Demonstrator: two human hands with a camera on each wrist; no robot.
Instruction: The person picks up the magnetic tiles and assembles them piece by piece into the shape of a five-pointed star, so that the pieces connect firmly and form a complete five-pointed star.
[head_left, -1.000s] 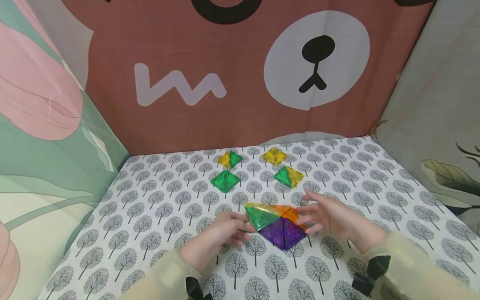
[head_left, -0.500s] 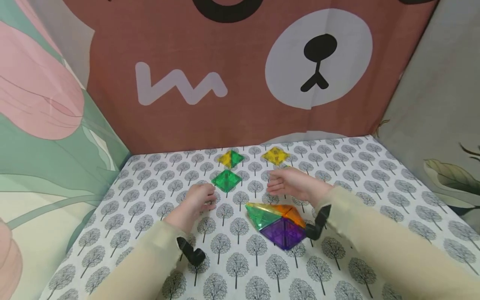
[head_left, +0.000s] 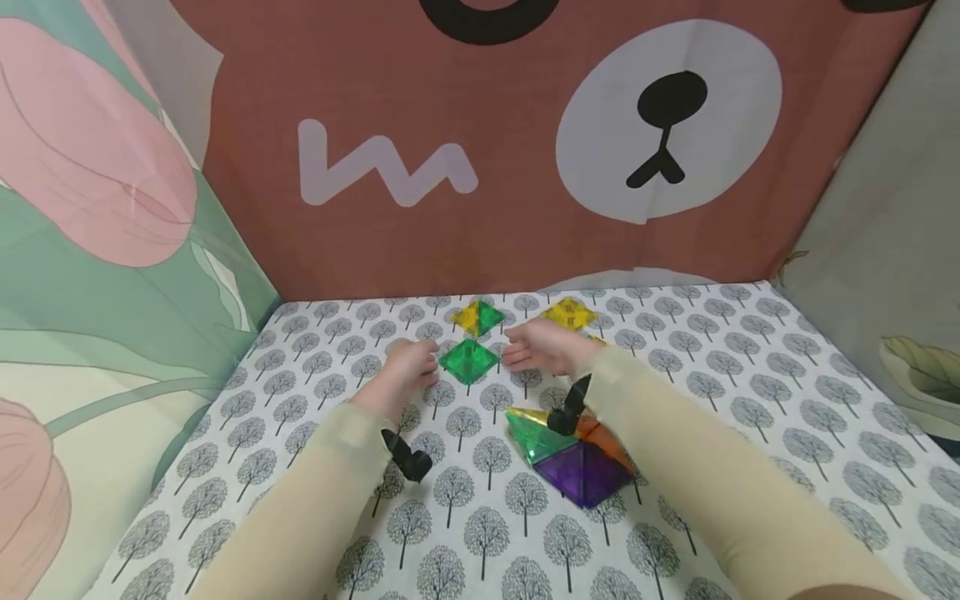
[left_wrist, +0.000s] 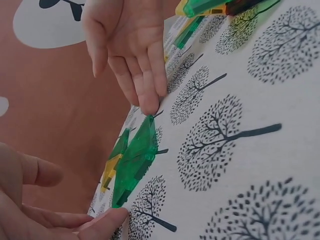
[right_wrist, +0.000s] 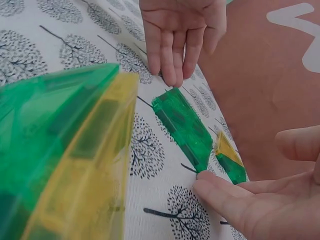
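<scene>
Green diamond (head_left: 468, 361): translucent tile lying on the tree-print cloth (head_left: 487, 554), between the left hand (head_left: 405, 372) and the right hand (head_left: 545, 346)
Left hand: fingers extended and relaxed, gripping nothing; its fingertips are at the left corner of the green diamond, apparently in contact in the left wrist view
Right hand: fingers nearly straight and close together, palm facing left, thumb free of the tile; its fingertips meet the right corner of the green diamond, without curling round it
Yellow-green diamond (head_left: 477, 318): just beyond the green diamond, yellow on the left half and green on the right
Yellow diamond (head_left: 569, 314): far side, just beyond the right hand
Yellow sliver (head_left: 598, 340): showing past the right forearm, the remainder hidden
Multicoloured block (head_left: 570, 458): near side and right of the green diamond, with green, yellow, orange and purple faces, partly covered by the right sleeve (head_left: 675, 450) and a black wrist fitting (head_left: 570, 406)
Brown backdrop (head_left: 360, 250): far edge of the cloth, printed with a pale muzzle and a zigzag
Floral drape (head_left: 90, 142): left side, pink petals and green leaves
</scene>
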